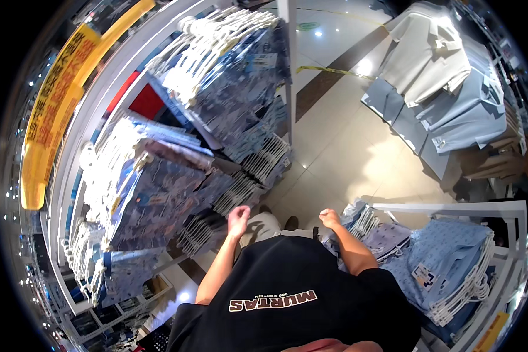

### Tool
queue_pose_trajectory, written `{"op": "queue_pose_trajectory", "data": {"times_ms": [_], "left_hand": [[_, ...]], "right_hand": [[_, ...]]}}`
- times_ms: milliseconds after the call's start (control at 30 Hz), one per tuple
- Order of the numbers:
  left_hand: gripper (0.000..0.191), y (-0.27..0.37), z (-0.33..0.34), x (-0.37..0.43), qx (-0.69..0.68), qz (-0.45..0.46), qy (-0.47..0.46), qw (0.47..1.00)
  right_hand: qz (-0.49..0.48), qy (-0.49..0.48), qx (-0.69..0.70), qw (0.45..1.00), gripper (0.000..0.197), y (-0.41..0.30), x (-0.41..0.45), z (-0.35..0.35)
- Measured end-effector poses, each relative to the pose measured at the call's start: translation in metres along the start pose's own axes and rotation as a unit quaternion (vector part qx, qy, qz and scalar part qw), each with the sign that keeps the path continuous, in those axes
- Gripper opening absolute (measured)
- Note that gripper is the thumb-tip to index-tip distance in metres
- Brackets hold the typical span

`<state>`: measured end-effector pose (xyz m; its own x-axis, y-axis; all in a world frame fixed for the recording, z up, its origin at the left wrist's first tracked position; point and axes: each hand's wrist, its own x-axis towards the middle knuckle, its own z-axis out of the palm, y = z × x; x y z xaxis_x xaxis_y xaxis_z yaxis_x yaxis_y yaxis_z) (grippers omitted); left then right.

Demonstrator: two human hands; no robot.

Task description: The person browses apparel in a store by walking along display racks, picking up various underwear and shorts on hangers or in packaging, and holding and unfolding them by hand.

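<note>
My left hand (238,220) is held out in front of my body with its fingers curled in, and I see nothing in it. Nearest to it is a low row of white hangers (236,193) with dark clothes. My right hand (329,218) is also loosely curled, with no object showing in it. Close to its right hang light blue and lilac garments (385,237) on white hangers. Both hands appear apart from the clothes. Below them are my light trousers (260,229) and a dark shoe (292,222) on the tiled floor.
To the left, a white rack frame (289,66) carries patterned blue-grey clothes (167,193) on white hangers. A yellow sign (64,97) with writing runs along its top. Pale shirts (431,57) hang at the upper right. A white rail (449,207) borders the blue garments (449,251).
</note>
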<state>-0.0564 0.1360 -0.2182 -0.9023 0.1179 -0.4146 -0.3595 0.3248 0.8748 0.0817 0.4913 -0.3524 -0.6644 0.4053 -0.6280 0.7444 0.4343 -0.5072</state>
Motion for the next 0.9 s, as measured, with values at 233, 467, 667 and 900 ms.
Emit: {"op": "queue_pose_trajectory", "data": {"times_ms": [233, 467, 667, 900], "left_hand": [[0.026, 0.127, 0.072, 0.045, -0.028, 0.090, -0.102, 0.990], [0.030, 0.248, 0.135, 0.115, -0.019, 0.208, -0.082, 0.975], [0.068, 0.310, 0.176, 0.197, -0.002, 0.224, 0.035, 0.974], [0.062, 0.337, 0.196, 0.256, 0.019, 0.238, 0.039, 0.970]], "right_hand": [[-0.090, 0.074, 0.094, 0.989, 0.011, 0.043, 0.003, 0.009], [0.004, 0.036, 0.220, 0.975, 0.014, 0.085, 0.005, -0.003], [0.082, 0.051, 0.202, 0.975, 0.017, 0.078, 0.019, -0.074], [0.056, 0.123, 0.354, 0.926, 0.016, 0.034, 0.108, -0.162]]}}
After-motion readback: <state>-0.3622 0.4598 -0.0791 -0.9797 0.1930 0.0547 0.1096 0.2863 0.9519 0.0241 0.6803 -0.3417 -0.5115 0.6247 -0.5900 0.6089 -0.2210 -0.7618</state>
